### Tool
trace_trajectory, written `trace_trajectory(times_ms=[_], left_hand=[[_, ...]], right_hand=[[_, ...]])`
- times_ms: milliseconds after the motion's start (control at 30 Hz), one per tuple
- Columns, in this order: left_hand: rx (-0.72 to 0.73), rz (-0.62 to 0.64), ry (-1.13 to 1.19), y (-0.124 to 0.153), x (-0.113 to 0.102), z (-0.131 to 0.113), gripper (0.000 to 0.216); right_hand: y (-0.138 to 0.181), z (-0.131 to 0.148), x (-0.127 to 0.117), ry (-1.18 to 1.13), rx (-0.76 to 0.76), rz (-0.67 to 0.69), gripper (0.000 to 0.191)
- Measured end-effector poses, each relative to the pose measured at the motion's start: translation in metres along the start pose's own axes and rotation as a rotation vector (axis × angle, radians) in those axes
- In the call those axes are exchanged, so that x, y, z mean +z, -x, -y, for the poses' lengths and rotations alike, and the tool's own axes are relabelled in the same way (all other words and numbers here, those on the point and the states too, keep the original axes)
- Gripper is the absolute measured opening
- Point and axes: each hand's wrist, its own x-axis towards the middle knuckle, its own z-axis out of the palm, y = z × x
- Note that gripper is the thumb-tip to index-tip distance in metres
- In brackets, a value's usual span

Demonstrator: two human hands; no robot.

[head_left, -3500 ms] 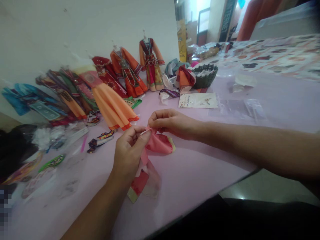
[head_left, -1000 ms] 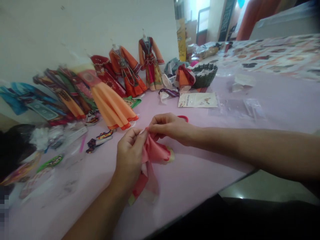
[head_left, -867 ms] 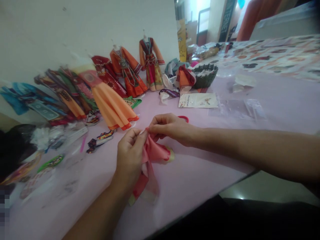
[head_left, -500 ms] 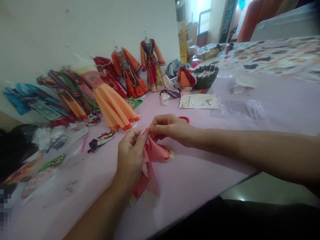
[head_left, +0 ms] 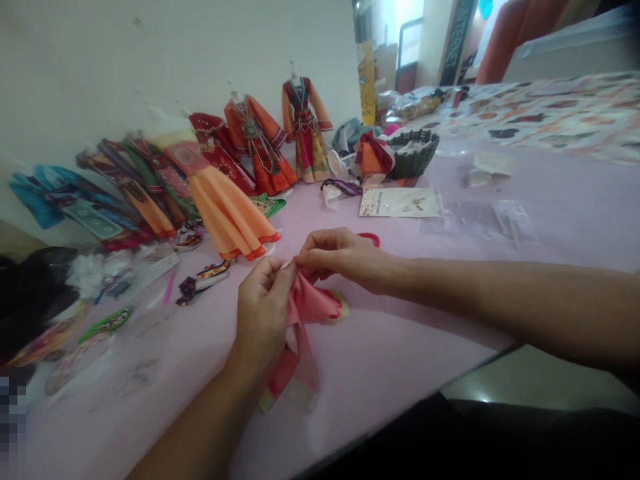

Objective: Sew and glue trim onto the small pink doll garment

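A small pink doll garment [head_left: 317,303] with pale yellow-green edging hangs from my fingers over the table. My left hand [head_left: 263,300] pinches its upper edge between thumb and forefinger. Right beside it, my right hand [head_left: 340,257] has its fingertips closed on the same edge; whether they also hold a small tool cannot be seen. The lower folds of the cloth reach down toward the tabletop, partly behind my left wrist. Behind my right hand, a red loop [head_left: 370,237] shows, the rest of it hidden.
An orange doll dress [head_left: 227,207] stands on a form beyond my left hand. More doll costumes [head_left: 257,147] line the wall. At the back are a dark woven basket [head_left: 413,153] and a printed card [head_left: 399,202]. Trims [head_left: 204,283] and plastic bags [head_left: 103,273] lie at left.
Both hands keep their pinch on the pink garment in nearly the same place. The view has shifted very slightly.
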Motion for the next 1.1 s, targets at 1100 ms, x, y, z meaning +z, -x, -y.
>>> trace_trajectory(times_ms=[1100], left_hand=[[-0.183, 0.108, 0.119, -0.004, -0.001, -0.016, 0.03]], right_hand=[[-0.009, 0.001, -0.017, 0.35, -0.115, 0.197, 0.013]])
